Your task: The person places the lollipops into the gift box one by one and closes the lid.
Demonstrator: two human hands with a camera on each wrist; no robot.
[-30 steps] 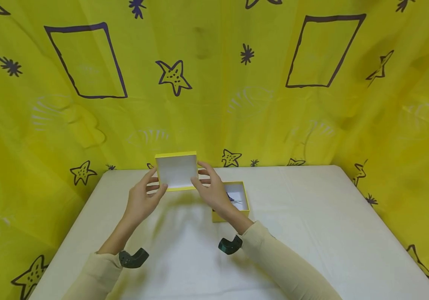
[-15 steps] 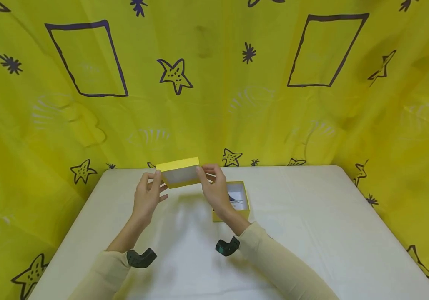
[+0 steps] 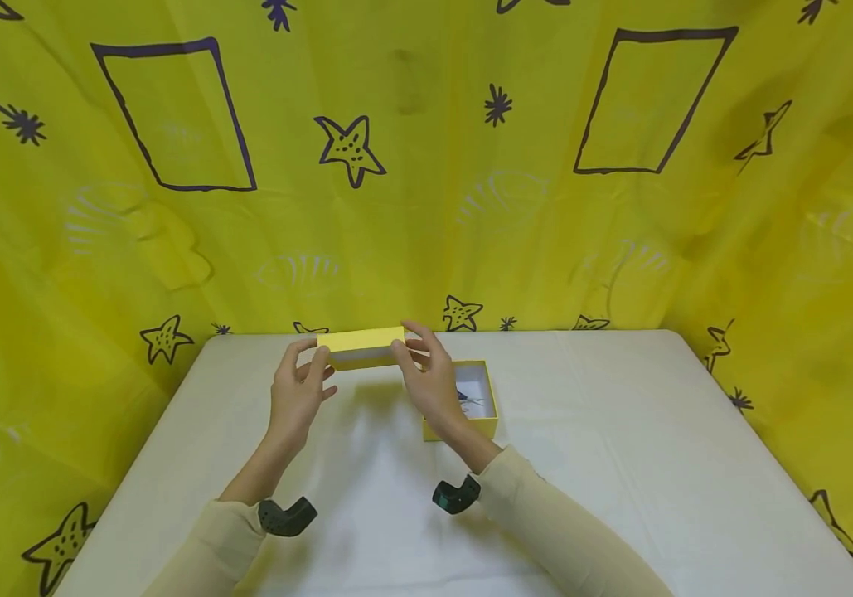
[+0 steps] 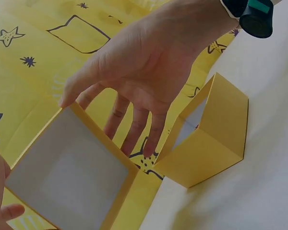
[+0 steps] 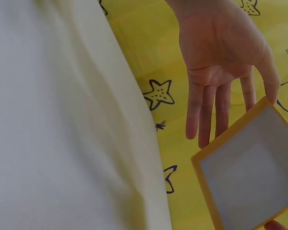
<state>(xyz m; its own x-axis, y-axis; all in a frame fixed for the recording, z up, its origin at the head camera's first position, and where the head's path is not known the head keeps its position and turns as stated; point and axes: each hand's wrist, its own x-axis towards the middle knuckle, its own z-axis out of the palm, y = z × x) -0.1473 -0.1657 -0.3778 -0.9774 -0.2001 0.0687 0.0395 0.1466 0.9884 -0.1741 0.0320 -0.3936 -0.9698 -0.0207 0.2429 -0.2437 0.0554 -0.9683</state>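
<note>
A yellow box lid (image 3: 361,338) with a white inside hangs above the table between both hands. My left hand (image 3: 295,406) holds its left end, and my right hand (image 3: 429,385) pinches the right end between thumb and fingers. The lid is tilted, its yellow side wall uppermost in the head view. In the left wrist view its pale inside (image 4: 72,172) shows, with the right hand's thumb at a corner. Right of the lid stands the open yellow box (image 3: 487,428), partly hidden by my right hand. A small dark thing with thin pale prongs (image 3: 465,398) lies inside it.
The white-covered table (image 3: 620,464) stretches out on all sides of the box. Behind and beside it hangs a yellow curtain (image 3: 426,224) with dark starfish drawings. Dark curved wrist pieces (image 3: 288,516) sit at both sleeves.
The lid has tipped, so its white inside shows much less and its yellow side wall more. It has shifted slightly right with both hands. The box has stayed put.
</note>
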